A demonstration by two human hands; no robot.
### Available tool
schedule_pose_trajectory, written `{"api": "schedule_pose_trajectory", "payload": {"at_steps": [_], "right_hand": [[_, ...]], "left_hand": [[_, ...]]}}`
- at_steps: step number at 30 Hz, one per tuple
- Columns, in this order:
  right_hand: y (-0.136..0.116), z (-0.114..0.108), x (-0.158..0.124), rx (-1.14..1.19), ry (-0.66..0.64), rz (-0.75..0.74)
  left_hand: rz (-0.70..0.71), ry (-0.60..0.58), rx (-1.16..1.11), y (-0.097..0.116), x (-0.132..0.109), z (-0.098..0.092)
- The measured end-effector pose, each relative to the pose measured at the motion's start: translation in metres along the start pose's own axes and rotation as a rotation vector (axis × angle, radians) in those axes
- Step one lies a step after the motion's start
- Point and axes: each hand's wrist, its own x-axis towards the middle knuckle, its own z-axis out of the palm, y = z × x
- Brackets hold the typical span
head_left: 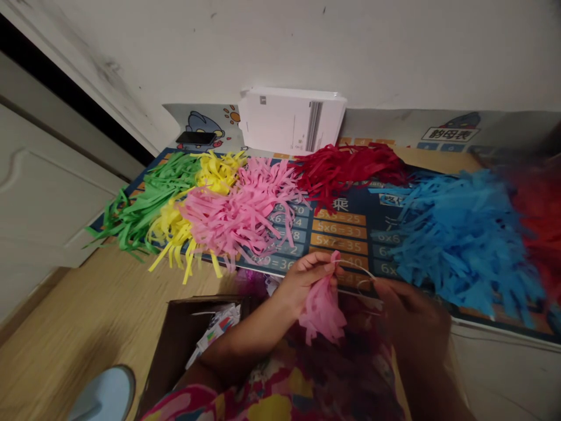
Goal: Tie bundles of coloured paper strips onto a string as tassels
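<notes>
My left hand pinches the top of a folded pink tissue-paper tassel, whose fringe hangs down over my lap. My right hand is closed beside it, fingers on a thin pale string that loops from the tassel's top. Both hands sit just in front of the near edge of a multiplication-table mat on the floor.
Piles of cut paper fringe lie on the mat: green, yellow, pink, red, blue. A white box and a black phone sit by the wall. A cardboard box stands lower left.
</notes>
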Motion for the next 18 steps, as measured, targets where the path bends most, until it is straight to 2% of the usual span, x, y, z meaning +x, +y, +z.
{"api": "schedule_pose_trajectory", "payload": {"at_steps": [5, 14, 18], "right_hand": [[0.003, 0.002, 0.002, -0.004, 0.049, 0.003], [0.004, -0.007, 0.000, -0.120, -0.078, -0.064], [0.002, -0.008, 0.001, -0.136, -0.011, -0.092]], "left_hand": [[-0.024, 0.008, 0.004, 0.000, 0.000, 0.002], [-0.008, -0.026, 0.009, -0.002, 0.004, 0.002], [-0.008, -0.006, 0.019, -0.003, 0.003, 0.003]]}}
